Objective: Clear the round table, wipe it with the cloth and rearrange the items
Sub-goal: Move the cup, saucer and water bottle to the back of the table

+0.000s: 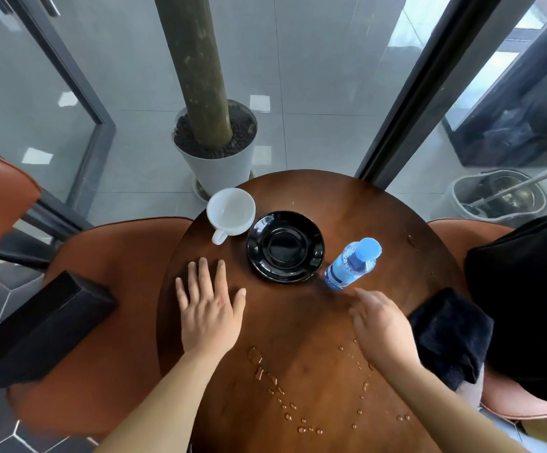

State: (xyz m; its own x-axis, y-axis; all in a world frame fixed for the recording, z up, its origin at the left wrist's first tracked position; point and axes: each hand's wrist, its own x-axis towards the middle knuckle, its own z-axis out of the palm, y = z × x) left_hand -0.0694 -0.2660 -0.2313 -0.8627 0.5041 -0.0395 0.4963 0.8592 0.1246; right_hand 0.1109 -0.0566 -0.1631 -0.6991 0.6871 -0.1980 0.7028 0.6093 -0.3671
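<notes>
A round brown wooden table carries a white cup at its far left edge, a black saucer beside the cup, and a small blue-capped water bottle standing to the saucer's right. Water droplets are scattered over the near half. A dark folded cloth lies on the right edge. My left hand rests flat on the table, fingers spread, just below the cup. My right hand hovers open just short of the bottle, holding nothing.
Orange chairs flank the table; the left chair holds a long black box, the right chair a black bag. A potted tree trunk in a white planter stands behind the table. A mop bucket sits beyond the glass at right.
</notes>
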